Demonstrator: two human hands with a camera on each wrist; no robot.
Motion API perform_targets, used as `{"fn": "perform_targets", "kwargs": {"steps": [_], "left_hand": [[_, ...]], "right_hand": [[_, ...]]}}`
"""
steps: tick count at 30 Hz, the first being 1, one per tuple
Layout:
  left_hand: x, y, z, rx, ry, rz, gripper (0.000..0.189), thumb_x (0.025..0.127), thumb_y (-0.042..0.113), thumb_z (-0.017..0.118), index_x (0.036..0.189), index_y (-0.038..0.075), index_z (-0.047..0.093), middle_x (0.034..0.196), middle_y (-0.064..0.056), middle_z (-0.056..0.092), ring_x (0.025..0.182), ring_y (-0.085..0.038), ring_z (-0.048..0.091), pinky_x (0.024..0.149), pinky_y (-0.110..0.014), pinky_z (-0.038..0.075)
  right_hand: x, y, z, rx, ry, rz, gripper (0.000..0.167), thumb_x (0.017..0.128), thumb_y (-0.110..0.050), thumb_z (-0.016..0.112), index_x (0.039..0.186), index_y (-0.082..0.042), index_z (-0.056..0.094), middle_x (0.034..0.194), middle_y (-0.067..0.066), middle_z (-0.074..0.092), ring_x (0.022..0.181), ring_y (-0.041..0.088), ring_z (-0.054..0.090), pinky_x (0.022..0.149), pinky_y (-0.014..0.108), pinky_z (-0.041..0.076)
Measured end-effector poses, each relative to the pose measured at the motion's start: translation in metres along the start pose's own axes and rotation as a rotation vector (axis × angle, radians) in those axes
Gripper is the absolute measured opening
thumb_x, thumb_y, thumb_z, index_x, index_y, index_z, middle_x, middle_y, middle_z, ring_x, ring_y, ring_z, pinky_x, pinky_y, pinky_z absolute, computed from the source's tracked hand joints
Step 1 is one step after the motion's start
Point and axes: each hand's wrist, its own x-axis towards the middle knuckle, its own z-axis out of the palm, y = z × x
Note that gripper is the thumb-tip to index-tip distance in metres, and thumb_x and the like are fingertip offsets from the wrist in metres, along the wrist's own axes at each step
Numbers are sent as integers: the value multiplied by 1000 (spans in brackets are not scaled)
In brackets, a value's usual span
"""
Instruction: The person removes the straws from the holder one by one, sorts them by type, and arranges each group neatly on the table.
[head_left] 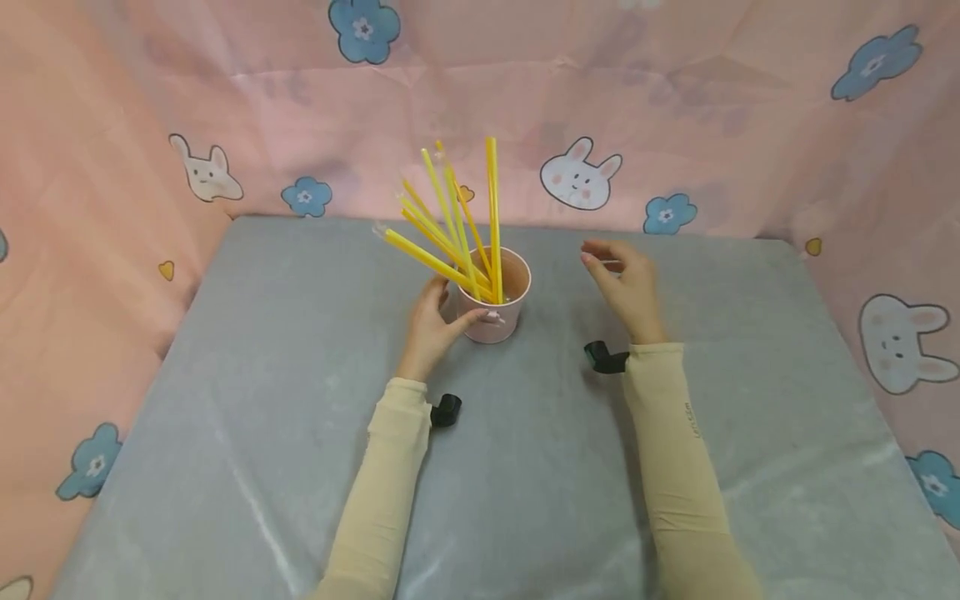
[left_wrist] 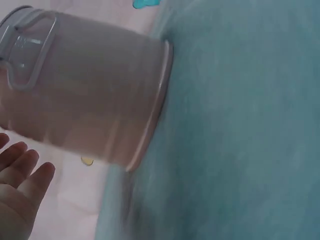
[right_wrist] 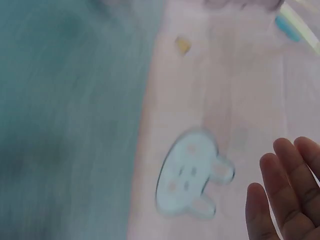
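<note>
A pale pink bucket (head_left: 491,323) stands upright on the grey-covered table, holding several long yellow straw-like sticks (head_left: 495,208). Most of these lean left, and some have clear tips. My left hand (head_left: 429,327) is at the bucket's left side, its thumb across the front and its fingers by the left rim. In the left wrist view, the fingers of that hand (left_wrist: 22,192) look extended beside the bucket (left_wrist: 100,90), with a small gap visible. My right hand (head_left: 626,283) hovers right of the bucket, fingers loosely bent and holding nothing.
Grey cloth covers the table (head_left: 300,400). A pink curtain (head_left: 480,92) with rabbits and blue flowers hangs behind the table and along both sides. Small black devices are on the left wrist (head_left: 447,410) and the right wrist (head_left: 603,358).
</note>
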Motion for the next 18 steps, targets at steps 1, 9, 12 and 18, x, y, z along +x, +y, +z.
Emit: {"fn": "perform_targets", "kwargs": {"steps": [1,9,12,18], "left_hand": [[0,0,4,-42,-2,2,72,79,18,77,139,2,42,139,-14,46,131,-24,40,108,-34,34],[-12,-4,15,-219,55,-21,62,82,7,73,136,-1,44,135,-18,49,128,-28,43,107,-38,36],[-11,-2,16,-240,59,-39,63,82,10,73,137,1,44,137,-16,48,129,-26,43,107,-36,35],[-4,-2,16,-247,58,-25,63,82,9,73,138,1,43,138,-15,47,129,-25,42,107,-35,36]], "right_hand": [[2,-4,5,31,1,15,24,91,-12,63,109,4,67,107,17,67,91,22,62,81,28,50],[3,-45,48,236,-114,134,24,91,-4,61,109,11,64,106,24,66,86,11,59,77,19,49],[8,-43,61,277,-136,133,24,91,-5,62,109,11,64,105,24,65,86,14,58,75,19,48],[20,-34,76,295,-150,131,23,89,-8,65,107,5,69,100,20,68,82,18,60,75,21,51]]}}
